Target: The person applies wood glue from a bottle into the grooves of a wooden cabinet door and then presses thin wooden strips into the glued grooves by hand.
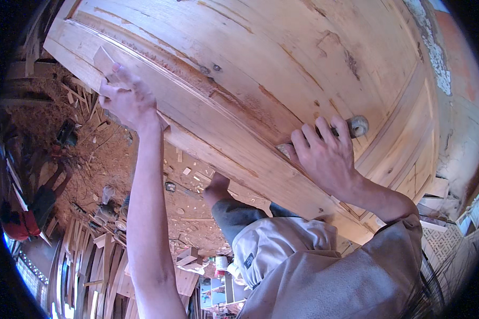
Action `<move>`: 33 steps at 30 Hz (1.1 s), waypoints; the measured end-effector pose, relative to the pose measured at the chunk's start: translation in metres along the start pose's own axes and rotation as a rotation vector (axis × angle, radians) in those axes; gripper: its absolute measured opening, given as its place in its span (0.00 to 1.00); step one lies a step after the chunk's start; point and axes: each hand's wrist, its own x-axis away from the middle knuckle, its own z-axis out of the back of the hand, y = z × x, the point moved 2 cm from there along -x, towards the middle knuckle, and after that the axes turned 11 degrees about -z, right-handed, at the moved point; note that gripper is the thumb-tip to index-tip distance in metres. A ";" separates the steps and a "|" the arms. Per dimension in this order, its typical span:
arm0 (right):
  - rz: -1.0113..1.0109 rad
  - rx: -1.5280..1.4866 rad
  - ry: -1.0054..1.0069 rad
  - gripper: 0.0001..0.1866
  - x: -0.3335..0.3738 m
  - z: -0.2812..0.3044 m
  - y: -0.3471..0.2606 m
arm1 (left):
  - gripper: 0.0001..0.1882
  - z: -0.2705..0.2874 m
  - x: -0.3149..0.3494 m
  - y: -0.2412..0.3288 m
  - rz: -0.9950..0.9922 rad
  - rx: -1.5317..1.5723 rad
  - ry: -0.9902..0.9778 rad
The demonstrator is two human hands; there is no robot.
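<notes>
A large wooden panel (234,127), door-like with raised mouldings, lies in front of me. Brown filler-like streaks and sawdust mark its surface. At its left edge, my left hand (129,98) is closed, slightly blurred, with a thin, pale flat piece (103,59) between thumb and fingers; I cannot tell what it is made of. My right hand (327,154) curls around a tool with a thick round handle (358,126) at the inner moulding. The handle's round end points right, and a short flat tip shows left of my fingers. My palm hides the tool's middle.
Wood shavings and scraps cover the brown floor (191,212). Stacked wooden strips (85,266) stand at lower left, near a white can (221,262). Another person in a red garment (24,225) is at far left. A pale wall (457,127) rises at right.
</notes>
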 end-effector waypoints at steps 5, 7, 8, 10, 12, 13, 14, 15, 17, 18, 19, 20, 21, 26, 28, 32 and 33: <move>-0.004 0.035 0.013 0.04 0.001 0.000 0.000 | 0.49 -0.002 0.002 0.005 0.021 0.018 -0.009; -0.037 0.039 0.068 0.04 0.001 -0.001 0.002 | 0.49 -0.003 0.004 0.005 -0.001 0.027 0.005; -0.038 0.039 0.066 0.04 0.001 -0.001 0.002 | 0.49 -0.006 0.004 0.003 -0.001 0.027 0.002; -0.035 0.002 0.063 0.04 -0.004 0.005 -0.001 | 0.48 -0.002 -0.002 -0.001 -0.023 0.039 0.005; -0.017 0.012 0.050 0.04 -0.006 0.005 -0.004 | 0.48 -0.001 -0.002 -0.002 -0.030 0.013 0.017; -0.002 0.025 0.033 0.04 -0.007 0.004 -0.005 | 0.48 -0.002 -0.002 -0.003 -0.036 -0.010 0.024; -0.003 0.025 0.032 0.04 -0.007 0.003 -0.005 | 0.48 -0.003 -0.001 -0.003 -0.037 -0.009 0.023; -0.002 0.030 0.029 0.04 -0.007 0.002 -0.004 | 0.48 -0.004 -0.001 -0.003 -0.045 0.002 0.019; -0.002 0.035 0.026 0.04 -0.007 0.001 -0.004 | 0.49 -0.004 0.000 -0.001 -0.053 0.013 0.016; 0.001 0.025 0.025 0.04 -0.008 0.001 -0.004 | 0.49 -0.003 0.001 0.002 -0.049 0.027 0.017; 0.003 0.016 0.024 0.04 -0.008 0.001 -0.004 | 0.49 -0.002 0.001 0.003 -0.045 0.042 0.018; 0.003 0.016 0.024 0.04 -0.008 0.002 -0.004 | 0.49 -0.003 0.001 0.003 -0.045 0.042 0.018; -0.013 0.018 0.045 0.04 -0.008 0.002 -0.004 | 0.49 -0.003 0.001 0.002 -0.032 0.047 0.017; -0.012 0.017 0.064 0.04 -0.014 0.007 -0.007 | 0.49 -0.001 0.000 0.000 -0.029 0.021 0.027; -0.008 0.019 0.016 0.05 -0.015 0.006 -0.007 | 0.48 -0.003 0.001 0.003 -0.027 0.025 0.027; 0.003 0.033 0.037 0.04 -0.019 0.005 -0.009 | 0.48 0.000 0.001 0.004 -0.016 0.006 0.043; 0.005 0.038 0.041 0.04 -0.019 0.004 -0.008 | 0.48 -0.001 0.002 0.005 -0.002 0.021 0.027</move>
